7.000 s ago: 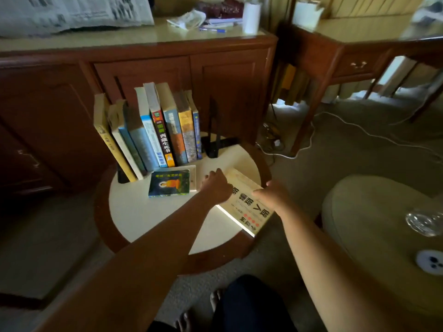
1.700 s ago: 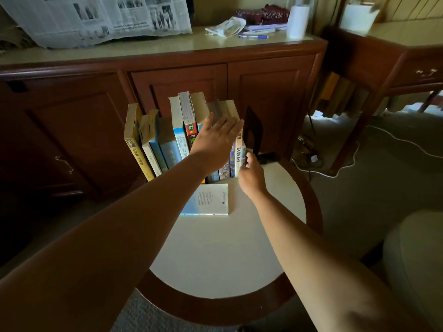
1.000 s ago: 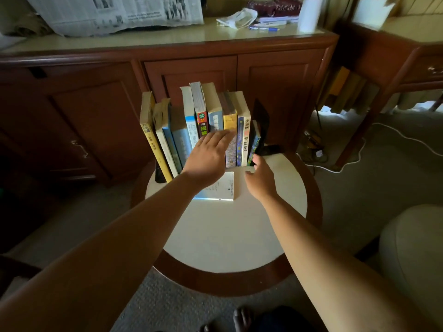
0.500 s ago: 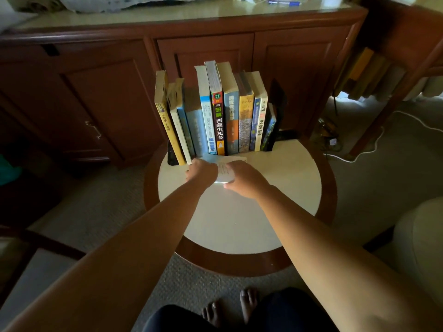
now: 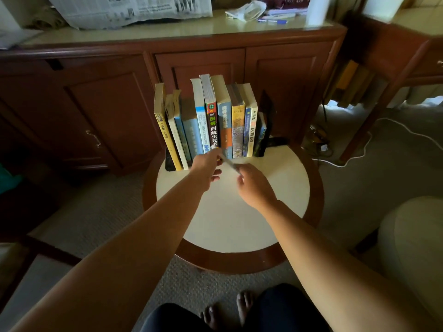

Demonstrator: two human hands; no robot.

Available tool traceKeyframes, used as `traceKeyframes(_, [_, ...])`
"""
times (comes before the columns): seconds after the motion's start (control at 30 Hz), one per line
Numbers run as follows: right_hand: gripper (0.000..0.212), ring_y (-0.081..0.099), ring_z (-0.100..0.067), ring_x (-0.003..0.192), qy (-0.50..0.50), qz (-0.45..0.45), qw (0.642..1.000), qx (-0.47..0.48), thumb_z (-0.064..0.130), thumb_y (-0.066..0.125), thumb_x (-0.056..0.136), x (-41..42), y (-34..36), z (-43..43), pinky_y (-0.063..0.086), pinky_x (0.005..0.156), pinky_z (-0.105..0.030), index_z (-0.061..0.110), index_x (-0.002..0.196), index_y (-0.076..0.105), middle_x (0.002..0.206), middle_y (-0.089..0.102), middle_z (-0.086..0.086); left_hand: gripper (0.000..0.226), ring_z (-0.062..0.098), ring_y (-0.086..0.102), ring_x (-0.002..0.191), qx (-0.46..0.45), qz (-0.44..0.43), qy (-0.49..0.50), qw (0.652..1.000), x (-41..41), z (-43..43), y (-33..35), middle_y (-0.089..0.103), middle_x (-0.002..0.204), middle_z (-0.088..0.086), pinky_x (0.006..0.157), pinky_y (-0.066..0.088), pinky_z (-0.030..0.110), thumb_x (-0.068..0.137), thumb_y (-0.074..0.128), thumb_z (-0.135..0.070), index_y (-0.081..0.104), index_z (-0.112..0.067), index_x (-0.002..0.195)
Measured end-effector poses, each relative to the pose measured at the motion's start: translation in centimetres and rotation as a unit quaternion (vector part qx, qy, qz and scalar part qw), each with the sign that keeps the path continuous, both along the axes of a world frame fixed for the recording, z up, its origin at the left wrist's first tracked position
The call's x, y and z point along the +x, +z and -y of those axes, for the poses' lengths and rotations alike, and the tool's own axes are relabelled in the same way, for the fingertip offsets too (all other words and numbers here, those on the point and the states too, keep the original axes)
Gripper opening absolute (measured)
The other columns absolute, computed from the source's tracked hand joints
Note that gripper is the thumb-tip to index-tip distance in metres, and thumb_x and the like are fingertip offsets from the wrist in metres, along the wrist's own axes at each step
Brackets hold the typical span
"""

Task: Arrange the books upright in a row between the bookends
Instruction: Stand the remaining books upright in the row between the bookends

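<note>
The row of books stands along the 12 o'clock edge of the round desk, spines facing me. It's squeezed between two black bookends, the left bookend at about 11 o'clock and the right bookend at about 1. The ones on the left lean a bit, the rest are pretty much upright.

One thin book isn't in the row. It's held up off the desk just in front of the spines, seen edge-on and kinda blurry. The left hand has its grip pinched on the far end, right by the row. The right hand pinches the near end, fingers curled round it.

Behind the desk there's a wooden cabinet with a newspaper on top, and a white cable lies on the carpet out at 3 o'clock.
</note>
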State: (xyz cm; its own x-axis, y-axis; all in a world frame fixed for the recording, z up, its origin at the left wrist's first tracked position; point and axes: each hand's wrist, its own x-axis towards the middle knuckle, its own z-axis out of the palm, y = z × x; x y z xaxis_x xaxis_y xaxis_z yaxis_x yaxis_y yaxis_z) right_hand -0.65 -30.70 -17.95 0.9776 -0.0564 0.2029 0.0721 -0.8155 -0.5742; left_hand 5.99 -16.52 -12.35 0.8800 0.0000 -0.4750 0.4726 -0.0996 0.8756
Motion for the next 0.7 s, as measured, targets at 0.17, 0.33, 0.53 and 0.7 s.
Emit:
traceKeyframes(0.17, [0.013, 0.064, -0.029, 0.094, -0.108, -0.034, 0.984, 0.137, 0.012, 0.047, 0.101, -1.4, 2.0, 2.6, 0.045, 0.062, -0.032, 0.010, 0.110, 0.056, 0.104, 0.067, -0.011, 0.016, 0.016, 0.055, 0.085, 0.071, 0.152, -0.097, 0.981, -0.3, 1.3, 2.4, 0.061, 0.099, 0.003, 0.071, 0.045, 0.029, 0.104, 0.048, -0.012, 0.057, -0.019, 0.114])
traceKeyframes(0.33, [0.010, 0.061, -0.020, 0.084, -0.143, -0.023, 0.975, 0.168, 0.018, 0.056, 0.096, -2.3, 3.3, 4.9, 0.040, 0.058, -0.013, 0.012, 0.104, 0.059, 0.091, 0.064, -0.003, 0.033, 0.027, 0.066, 0.115, 0.036, 0.163, -0.184, 0.969, -0.4, 3.2, 1.7, 0.070, 0.121, 0.008, 0.091, 0.062, 0.041, 0.101, 0.051, -0.010, 0.065, -0.012, 0.130])
traceKeyframes(0.53, [0.026, 0.056, -0.013, 0.083, -0.181, -0.019, 0.970, 0.159, 0.025, 0.056, 0.102, -2.3, 4.5, 8.1, 0.039, 0.053, -0.004, 0.004, 0.118, 0.059, 0.103, 0.066, -0.008, 0.036, 0.024, 0.068, 0.104, 0.117, 0.243, -0.231, 0.935, 1.6, 8.0, 2.4, 0.068, 0.120, 0.005, 0.091, 0.062, 0.044, 0.104, 0.049, -0.020, 0.061, -0.018, 0.138])
traceKeyframes(0.7, [0.022, 0.070, -0.023, 0.100, -0.210, 0.014, 0.962, 0.172, 0.048, 0.052, 0.094, -2.0, 4.2, 10.5, 0.061, 0.076, -0.037, 0.033, 0.109, 0.051, 0.116, 0.070, -0.001, 0.040, 0.027, 0.058, 0.111, 0.433, 0.525, -0.303, 0.667, 3.6, 10.1, 3.9, 0.064, 0.120, 0.001, 0.094, 0.048, 0.037, 0.099, 0.047, -0.011, 0.064, -0.016, 0.135])
